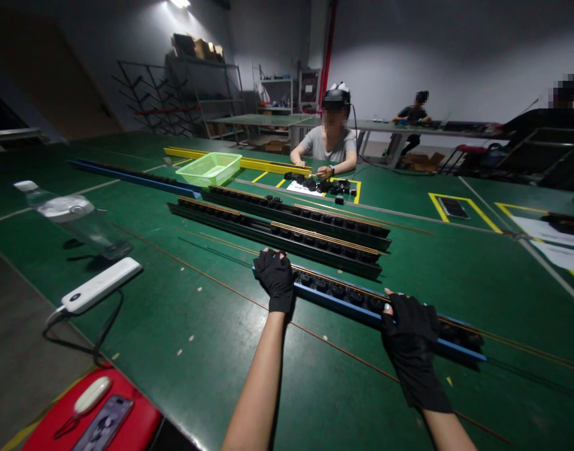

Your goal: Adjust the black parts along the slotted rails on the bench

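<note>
A long blue rail (343, 304) filled with small black parts lies across the green table (197, 313) in front of me. My left hand (276, 277), in a black glove, is closed over the rail's left end. Farther right, my gloved right hand (409, 332) wraps its fingers round the same rail. Beyond it lie two dark rails (287, 235) with black parts and brass strips.
A plastic water bottle (75, 219) and a white power bank (101, 285) with cable sit at the left. A red case (127, 432) with a phone is at the near edge. Across the table a person (331, 147) handles black parts beside a green basket (210, 168).
</note>
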The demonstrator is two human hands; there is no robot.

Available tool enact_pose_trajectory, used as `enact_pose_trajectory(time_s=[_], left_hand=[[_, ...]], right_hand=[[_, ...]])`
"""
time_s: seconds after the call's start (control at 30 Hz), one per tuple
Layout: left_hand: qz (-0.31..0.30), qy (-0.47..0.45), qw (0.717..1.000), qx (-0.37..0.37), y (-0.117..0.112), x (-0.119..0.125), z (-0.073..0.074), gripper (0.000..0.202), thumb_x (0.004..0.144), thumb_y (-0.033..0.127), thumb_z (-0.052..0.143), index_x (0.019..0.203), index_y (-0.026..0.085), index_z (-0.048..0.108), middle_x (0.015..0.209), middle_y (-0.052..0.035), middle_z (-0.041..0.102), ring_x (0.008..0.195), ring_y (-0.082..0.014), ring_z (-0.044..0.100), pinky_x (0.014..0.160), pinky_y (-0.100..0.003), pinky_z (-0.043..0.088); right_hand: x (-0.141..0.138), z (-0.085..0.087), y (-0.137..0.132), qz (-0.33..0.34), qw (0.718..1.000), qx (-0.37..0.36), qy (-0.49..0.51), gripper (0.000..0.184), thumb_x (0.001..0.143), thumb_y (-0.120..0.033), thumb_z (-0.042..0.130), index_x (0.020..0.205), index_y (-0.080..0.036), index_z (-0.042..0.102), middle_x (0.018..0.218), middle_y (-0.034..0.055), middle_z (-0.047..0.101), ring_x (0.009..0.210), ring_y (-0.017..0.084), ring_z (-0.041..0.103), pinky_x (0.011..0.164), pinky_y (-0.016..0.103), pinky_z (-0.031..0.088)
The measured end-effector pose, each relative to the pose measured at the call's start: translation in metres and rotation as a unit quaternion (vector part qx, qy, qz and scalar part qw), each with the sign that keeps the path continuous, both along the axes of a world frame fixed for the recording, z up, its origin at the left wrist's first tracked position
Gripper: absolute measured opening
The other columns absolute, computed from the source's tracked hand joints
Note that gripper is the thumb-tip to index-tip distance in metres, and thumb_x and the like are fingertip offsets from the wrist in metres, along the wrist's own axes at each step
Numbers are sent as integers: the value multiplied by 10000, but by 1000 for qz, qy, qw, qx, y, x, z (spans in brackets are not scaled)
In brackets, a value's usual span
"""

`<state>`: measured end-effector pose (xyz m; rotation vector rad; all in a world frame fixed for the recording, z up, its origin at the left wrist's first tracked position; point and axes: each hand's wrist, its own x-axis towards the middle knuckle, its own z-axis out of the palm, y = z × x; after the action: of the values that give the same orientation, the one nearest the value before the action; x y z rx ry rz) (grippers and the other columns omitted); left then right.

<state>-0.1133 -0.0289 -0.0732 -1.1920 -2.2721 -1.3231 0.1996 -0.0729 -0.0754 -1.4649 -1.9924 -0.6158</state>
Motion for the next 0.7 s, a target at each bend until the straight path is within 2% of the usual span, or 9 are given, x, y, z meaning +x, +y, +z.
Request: enact_pose_trajectory(time_s=[0.37, 0.6, 0.7], left_hand=[[-3, -6, 1000, 2, 0, 0, 1, 278, 892, 292, 455, 835, 226, 719, 1066, -93, 728, 1223, -296, 553, 1110, -549, 353], [-19, 8, 1000, 18, -6, 9, 10, 297, 919, 224, 402, 924, 240, 699, 1098, -53, 740, 1295, -261, 520, 1193, -562, 197], [-40, 14, 999, 14, -7, 16, 15, 293, 922, 223, 400, 924, 242, 693, 1104, -45, 742, 1314, -259, 506, 1192, -566, 184]], right_hand=[[3, -5, 2, 1, 1000, -9, 2, 353, 943, -298, 439, 1229, -189, 615, 1110, 92, 687, 1006, 254, 543, 965, 428, 317], [1, -2, 1, 1, 1000, 0, 5, 366, 931, -289, 435, 1236, -191, 611, 1094, 92, 682, 1017, 255, 541, 983, 434, 324], [1, -2, 1, 0, 1000, -9, 6, 371, 925, -287, 433, 1235, -191, 612, 1082, 96, 682, 1007, 259, 543, 973, 443, 329]])
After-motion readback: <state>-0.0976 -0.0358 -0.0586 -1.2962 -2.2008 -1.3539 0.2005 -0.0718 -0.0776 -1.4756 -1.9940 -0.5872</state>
